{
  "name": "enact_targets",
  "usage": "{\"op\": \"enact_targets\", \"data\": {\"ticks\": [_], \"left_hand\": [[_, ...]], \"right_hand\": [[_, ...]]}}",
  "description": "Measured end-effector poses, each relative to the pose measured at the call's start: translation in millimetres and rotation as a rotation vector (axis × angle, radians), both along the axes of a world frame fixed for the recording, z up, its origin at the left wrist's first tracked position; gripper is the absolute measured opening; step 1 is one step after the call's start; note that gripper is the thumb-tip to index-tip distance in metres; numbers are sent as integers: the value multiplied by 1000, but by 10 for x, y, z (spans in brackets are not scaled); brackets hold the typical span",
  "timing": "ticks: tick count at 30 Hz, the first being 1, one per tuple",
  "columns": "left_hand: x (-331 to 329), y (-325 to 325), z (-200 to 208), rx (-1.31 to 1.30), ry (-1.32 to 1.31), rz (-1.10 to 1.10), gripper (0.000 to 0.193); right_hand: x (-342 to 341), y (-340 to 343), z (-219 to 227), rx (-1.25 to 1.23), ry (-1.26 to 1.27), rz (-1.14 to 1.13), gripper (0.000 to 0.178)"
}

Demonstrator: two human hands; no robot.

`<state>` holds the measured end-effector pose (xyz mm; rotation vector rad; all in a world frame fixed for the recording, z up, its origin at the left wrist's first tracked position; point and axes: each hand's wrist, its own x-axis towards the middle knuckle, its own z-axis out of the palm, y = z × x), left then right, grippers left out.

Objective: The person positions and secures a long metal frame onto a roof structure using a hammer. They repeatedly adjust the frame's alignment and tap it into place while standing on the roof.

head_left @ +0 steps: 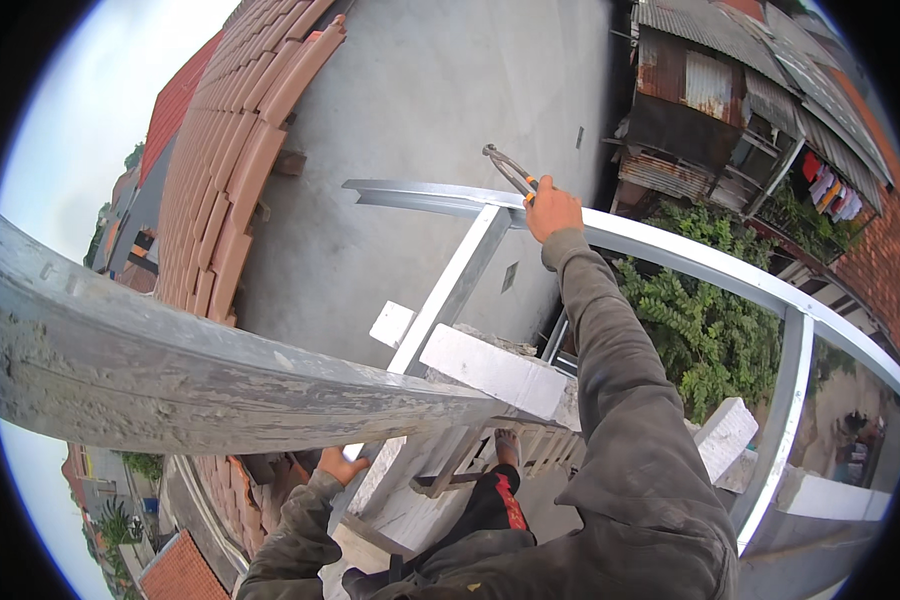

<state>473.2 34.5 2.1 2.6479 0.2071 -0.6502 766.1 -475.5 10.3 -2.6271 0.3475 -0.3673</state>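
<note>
My right hand (554,210) is closed round the orange-and-black handles of a pair of pincers (508,168). The jaws point up and to the left, over the far silver metal channel (660,240). That hand sits right at the channel, beside its joint with a sloping metal bar (452,285). Lower left, my left hand (342,466) is closed on the lower part of this metal framing, just under a thick grey beam (220,385). Some of its fingers are hidden from view.
White blocks (495,370) lie along a wall top, and another block (725,438) stands tilted at right. Another metal bar (782,430) joins the channel there. A tiled roof (235,170) rises at left. Far below are foliage (710,320) and rusty sheds (690,110). My bare foot (508,446) is by wooden slats (550,450).
</note>
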Motion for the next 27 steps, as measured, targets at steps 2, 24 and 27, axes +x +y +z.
{"op": "enact_targets", "data": {"ticks": [2,24,27], "left_hand": [[-6,69,-132,73,-75,5,56],[42,-89,-226,217,-19,38,65],[116,66,-257,207,-140,-33,70]], "right_hand": [[34,18,-76,-10,-19,-11,32],[-63,-10,-73,-47,-50,-85,36],[101,-10,135,-69,-155,-86,35]]}}
